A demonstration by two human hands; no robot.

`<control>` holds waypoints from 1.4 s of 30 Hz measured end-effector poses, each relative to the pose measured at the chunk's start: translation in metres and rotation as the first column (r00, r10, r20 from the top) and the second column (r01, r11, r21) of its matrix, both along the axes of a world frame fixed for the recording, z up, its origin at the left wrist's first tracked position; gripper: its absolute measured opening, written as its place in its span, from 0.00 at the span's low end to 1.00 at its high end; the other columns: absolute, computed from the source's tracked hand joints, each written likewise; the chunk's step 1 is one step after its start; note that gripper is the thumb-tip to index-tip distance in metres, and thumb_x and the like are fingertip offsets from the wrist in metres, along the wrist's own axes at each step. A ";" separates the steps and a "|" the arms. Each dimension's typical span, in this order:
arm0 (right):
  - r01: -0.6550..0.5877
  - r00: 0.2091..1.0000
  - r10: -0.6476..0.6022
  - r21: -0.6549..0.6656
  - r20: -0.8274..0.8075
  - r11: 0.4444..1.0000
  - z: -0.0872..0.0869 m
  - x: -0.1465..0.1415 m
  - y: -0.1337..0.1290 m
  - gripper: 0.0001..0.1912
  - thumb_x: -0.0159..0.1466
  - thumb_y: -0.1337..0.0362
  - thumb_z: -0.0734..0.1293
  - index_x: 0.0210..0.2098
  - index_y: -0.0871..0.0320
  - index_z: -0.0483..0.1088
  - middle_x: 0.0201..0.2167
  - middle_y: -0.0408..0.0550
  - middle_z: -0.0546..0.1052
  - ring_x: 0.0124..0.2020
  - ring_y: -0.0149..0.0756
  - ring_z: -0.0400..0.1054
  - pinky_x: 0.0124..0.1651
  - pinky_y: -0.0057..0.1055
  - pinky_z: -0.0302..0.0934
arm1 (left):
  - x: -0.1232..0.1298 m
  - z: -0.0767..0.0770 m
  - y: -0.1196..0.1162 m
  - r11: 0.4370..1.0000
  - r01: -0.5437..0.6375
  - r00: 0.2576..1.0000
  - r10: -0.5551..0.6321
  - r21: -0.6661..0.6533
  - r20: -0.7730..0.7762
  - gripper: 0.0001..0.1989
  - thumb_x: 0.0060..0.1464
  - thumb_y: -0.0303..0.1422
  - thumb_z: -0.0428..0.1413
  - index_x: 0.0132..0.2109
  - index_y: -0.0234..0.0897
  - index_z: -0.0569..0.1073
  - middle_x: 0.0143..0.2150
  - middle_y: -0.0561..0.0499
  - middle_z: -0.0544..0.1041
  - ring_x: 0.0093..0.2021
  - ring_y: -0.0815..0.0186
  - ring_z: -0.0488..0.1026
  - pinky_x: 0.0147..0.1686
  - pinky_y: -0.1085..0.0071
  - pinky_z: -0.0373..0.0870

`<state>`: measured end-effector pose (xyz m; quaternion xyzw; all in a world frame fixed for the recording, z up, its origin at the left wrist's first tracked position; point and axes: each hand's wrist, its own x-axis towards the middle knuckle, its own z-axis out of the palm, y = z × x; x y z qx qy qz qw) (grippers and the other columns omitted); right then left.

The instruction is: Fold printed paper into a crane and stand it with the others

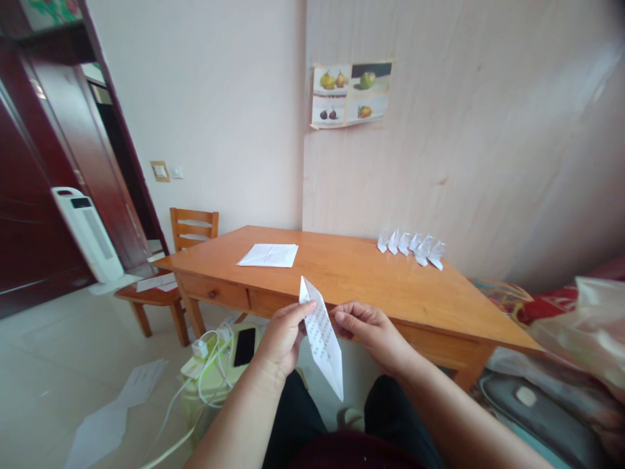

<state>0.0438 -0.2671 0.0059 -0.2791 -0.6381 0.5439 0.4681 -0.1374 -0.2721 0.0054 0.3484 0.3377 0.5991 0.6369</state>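
Over my lap, in front of the table (371,286), a long white folded paper (322,348) with printed characters is held at a slant, pointed at both ends. My left hand (288,332) grips its left side, thumb on the printed face and fingers behind. Close by the paper's right edge is my right hand (364,326), its fingers curled and thumb pressed in; whether the fingertips pinch the edge is unclear. A stack of printed sheets (268,255) lies at the table's left. Several folded white paper pieces (413,246) stand toward its back right.
On my left, a pale green stool-like box (195,397) carries a black phone (245,346) and white cables. A wooden chair (151,293) with papers stands beyond it. Sheets (117,407) lie on the floor. Bags (581,332) and a dark grey case (527,404) crowd the right.
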 end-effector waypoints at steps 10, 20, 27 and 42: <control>-0.050 0.999 0.048 0.113 0.018 0.992 -0.007 0.000 0.001 0.21 0.63 0.60 0.72 0.55 0.51 0.67 0.30 0.39 0.71 0.30 0.30 0.64 0.36 0.29 0.58 | 0.001 -0.003 0.001 1.000 0.020 1.000 -0.021 -0.023 -0.021 0.11 0.46 0.34 0.68 0.34 0.29 0.81 0.30 0.45 0.81 0.29 0.65 0.75 0.34 0.70 0.70; -0.103 0.992 0.089 0.171 0.090 0.980 0.002 0.005 -0.006 0.09 0.65 0.60 0.70 0.44 0.52 0.75 0.42 0.46 0.77 0.41 0.34 0.70 0.47 0.34 0.64 | 0.005 -0.008 0.001 1.000 0.014 0.995 -0.016 -0.019 -0.098 0.12 0.45 0.35 0.69 0.34 0.30 0.82 0.30 0.45 0.81 0.30 0.64 0.75 0.34 0.70 0.69; -0.068 0.946 -0.078 0.429 0.314 0.901 0.006 0.009 -0.008 0.11 0.64 0.66 0.69 0.46 0.51 0.75 0.39 0.46 0.73 0.37 0.33 0.67 0.39 0.30 0.62 | 0.006 -0.009 0.001 0.999 0.038 0.993 -0.041 -0.025 -0.112 0.12 0.44 0.36 0.69 0.34 0.31 0.81 0.28 0.47 0.80 0.29 0.64 0.75 0.36 0.68 0.70; -0.023 0.959 -0.113 0.467 0.260 0.884 -0.001 0.007 -0.006 0.09 0.68 0.59 0.67 0.44 0.50 0.78 0.46 0.51 0.74 0.50 0.42 0.69 0.55 0.41 0.64 | 0.007 -0.007 -0.002 0.992 0.129 0.985 -0.130 -0.015 -0.114 0.15 0.46 0.36 0.69 0.39 0.29 0.81 0.33 0.42 0.81 0.33 0.62 0.77 0.35 0.70 0.70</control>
